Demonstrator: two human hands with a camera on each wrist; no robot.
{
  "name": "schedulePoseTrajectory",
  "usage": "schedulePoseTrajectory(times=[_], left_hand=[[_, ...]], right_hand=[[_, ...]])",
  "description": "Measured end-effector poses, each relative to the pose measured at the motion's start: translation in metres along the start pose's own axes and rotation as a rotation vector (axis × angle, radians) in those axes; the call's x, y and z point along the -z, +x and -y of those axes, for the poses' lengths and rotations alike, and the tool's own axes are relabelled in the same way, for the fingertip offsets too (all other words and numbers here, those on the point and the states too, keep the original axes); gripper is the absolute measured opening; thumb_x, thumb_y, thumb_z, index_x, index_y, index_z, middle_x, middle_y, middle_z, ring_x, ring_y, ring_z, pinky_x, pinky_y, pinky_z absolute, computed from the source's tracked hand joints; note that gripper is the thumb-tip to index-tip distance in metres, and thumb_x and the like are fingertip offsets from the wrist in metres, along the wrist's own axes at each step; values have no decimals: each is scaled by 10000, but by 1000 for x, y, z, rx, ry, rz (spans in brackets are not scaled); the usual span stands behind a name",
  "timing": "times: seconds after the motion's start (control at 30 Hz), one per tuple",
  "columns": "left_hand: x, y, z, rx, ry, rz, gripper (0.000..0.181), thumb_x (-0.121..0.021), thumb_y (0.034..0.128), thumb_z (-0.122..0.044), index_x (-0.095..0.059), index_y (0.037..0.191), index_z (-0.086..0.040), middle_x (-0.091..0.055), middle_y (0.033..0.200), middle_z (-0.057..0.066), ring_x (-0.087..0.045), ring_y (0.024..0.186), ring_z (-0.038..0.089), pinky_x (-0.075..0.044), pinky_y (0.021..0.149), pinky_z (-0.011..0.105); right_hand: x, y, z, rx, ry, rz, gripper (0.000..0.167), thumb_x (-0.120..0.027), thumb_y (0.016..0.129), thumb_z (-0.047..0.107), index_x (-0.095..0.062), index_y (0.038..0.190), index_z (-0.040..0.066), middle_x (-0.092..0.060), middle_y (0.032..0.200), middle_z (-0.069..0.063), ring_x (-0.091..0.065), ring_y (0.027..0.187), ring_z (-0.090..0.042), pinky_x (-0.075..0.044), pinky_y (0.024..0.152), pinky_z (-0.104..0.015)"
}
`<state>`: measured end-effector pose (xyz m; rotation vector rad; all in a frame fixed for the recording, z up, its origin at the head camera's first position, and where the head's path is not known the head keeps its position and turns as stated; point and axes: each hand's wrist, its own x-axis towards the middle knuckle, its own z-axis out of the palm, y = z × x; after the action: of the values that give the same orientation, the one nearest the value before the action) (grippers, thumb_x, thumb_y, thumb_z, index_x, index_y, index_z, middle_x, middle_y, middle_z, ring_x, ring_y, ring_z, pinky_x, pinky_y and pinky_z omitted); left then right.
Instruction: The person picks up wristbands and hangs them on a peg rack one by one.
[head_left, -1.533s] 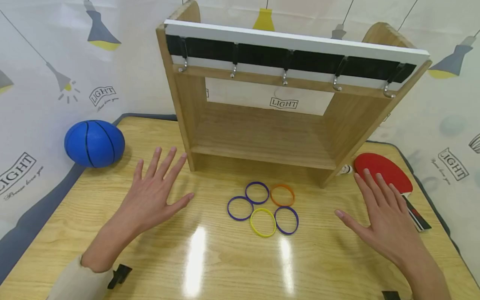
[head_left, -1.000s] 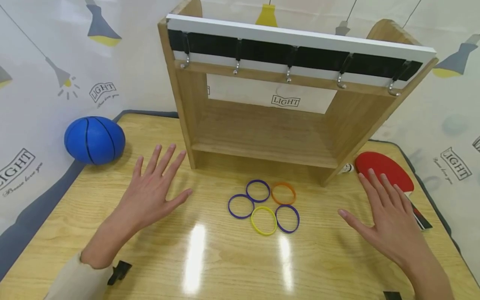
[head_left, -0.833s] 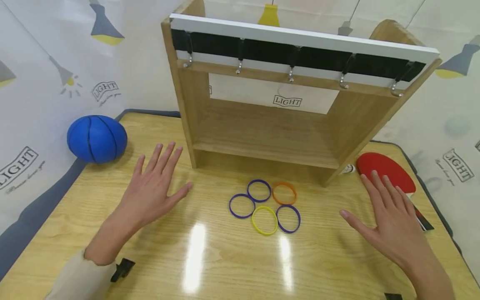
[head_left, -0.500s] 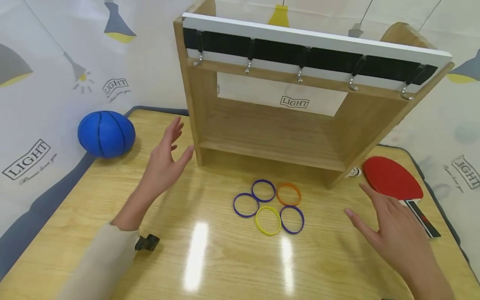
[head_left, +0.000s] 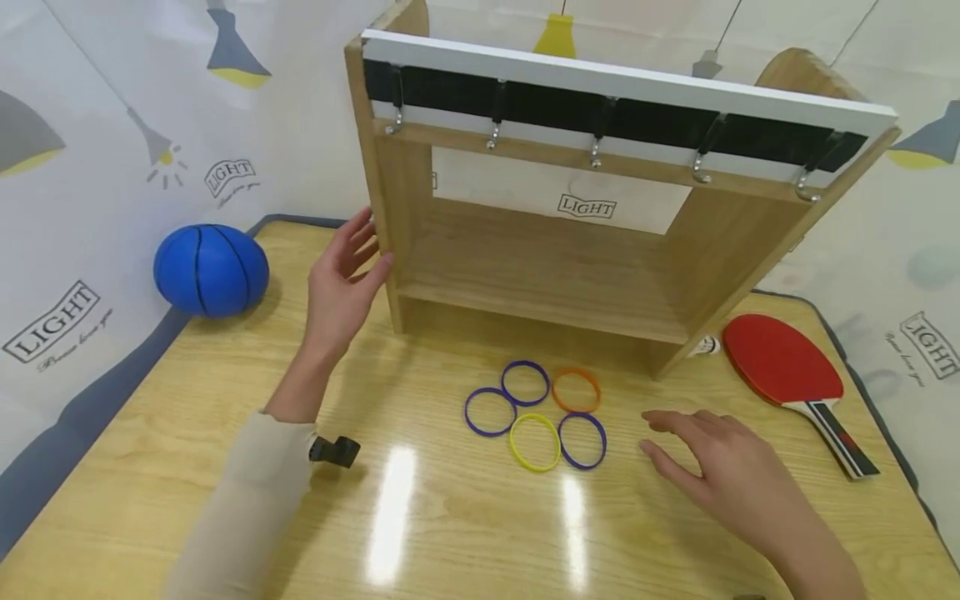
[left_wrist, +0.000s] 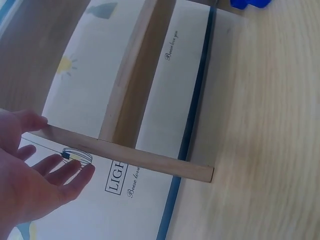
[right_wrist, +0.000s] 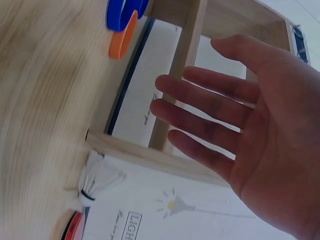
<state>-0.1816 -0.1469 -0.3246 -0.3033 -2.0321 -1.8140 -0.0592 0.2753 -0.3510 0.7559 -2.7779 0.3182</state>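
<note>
My left hand (head_left: pixel 341 287) is at the left side panel of the wooden rack (head_left: pixel 540 258). Its thumb lies at the panel's front edge, while the loosely bent fingers (left_wrist: pixel 65 175) are along the outer side and do not look closed on it. Over the table to the right hovers my right hand (head_left: pixel 720 467), fingers apart and holding nothing. Between the hands several thin rings lie flat on the table: a yellow ring (head_left: pixel 512 442), an orange ring (head_left: pixel 597 392) and purple-blue rings (head_left: pixel 605 442).
Several metal hooks (head_left: pixel 596 150) line the rack's top front bar. A blue ball (head_left: pixel 212 271) sits at the back left. To the right lie a red table tennis paddle (head_left: pixel 783 358) and a shuttlecock (head_left: pixel 707 345), partly behind the rack's right panel.
My left hand has moved right and forward from beside the rack to its left panel, turning sideways. The right hand has swung left, off the paddle's handle area. The rings have not moved.
</note>
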Motion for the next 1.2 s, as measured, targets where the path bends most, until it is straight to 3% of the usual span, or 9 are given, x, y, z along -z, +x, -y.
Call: schedulePoseTrajectory(times=[0.2, 0.6, 0.8, 0.97, 1.2], left_hand=[[0, 2, 0, 34, -33, -22, 495, -651, 924, -27, -516, 1401, -33, -550, 1370, 161, -545, 1223, 304, -504, 925, 378], [-3, 0, -5, 37, -15, -48, 451, -651, 914, -3, -553, 1354, -1, -591, 1287, 169, -586, 1132, 319, -530, 845, 297], [-4, 0, -3, 32, -21, -55, 442, -654, 916, -8, -562, 1348, -11, -596, 1283, 159, -590, 1125, 312, -532, 837, 291], [-5, 1, -3, 28, -22, -55, 438, -653, 919, -17, -564, 1347, -14, -599, 1282, 153, -595, 1121, 309, -532, 832, 284], [-4, -1, -4, 44, -1, -60, 433, -657, 924, -30, -569, 1347, -25, -599, 1282, 148, -591, 1123, 307, -530, 832, 285]], right_hand=[[-6, 11, 10, 64, 17, 33, 315, -760, 847, 280, -698, 1129, 153, -709, 1038, 35, -669, 929, -278, -445, 945, -521], [-7, 37, 24, 178, 43, 37, 308, -699, 901, 325, -696, 1137, 126, -703, 1025, 1, -661, 921, -242, -495, 868, -470], [-14, 45, 25, 213, 91, 27, 279, -734, 866, 256, -705, 1124, 153, -700, 991, 36, -661, 913, -202, -514, 810, -439], [-18, 48, 20, 200, 121, 74, 240, -783, 829, 206, -734, 1059, 158, -697, 947, 83, -646, 878, -138, -519, 780, -407], [-27, 46, 12, 217, 216, 214, 181, -835, 774, 149, -744, 926, 190, -665, 903, 127, -605, 831, -100, -512, 726, -330]])
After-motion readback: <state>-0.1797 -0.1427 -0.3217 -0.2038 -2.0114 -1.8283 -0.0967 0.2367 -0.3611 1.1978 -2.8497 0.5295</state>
